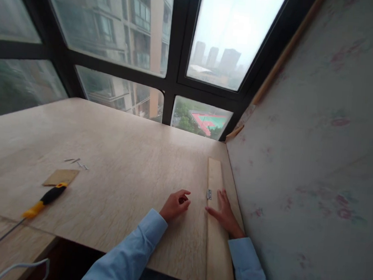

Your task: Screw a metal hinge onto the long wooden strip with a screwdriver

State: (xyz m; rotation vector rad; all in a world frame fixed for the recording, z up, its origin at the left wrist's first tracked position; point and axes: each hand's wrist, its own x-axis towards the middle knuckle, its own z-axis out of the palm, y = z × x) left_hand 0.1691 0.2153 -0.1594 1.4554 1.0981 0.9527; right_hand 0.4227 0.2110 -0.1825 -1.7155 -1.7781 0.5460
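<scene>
A long pale wooden strip (pixel 217 177) lies along the right edge of the light wooden board (pixel 121 169), next to the wall. A small metal hinge (pixel 209 194) sits on the strip's left edge. My right hand (pixel 226 213) lies flat on the strip with fingers stretched out, fingertips just beside the hinge. My left hand (pixel 175 203) rests on the board a little left of the hinge, fingers curled in a loose pinch; whether something small is in them I cannot make out.
A screwdriver with a yellow and black handle (pixel 44 199) lies at the left, beside a thin square of wood (pixel 61 177) and a few small screws (pixel 76 162). A flowered wall panel (pixel 318 160) stands close on the right. Windows lie beyond the board.
</scene>
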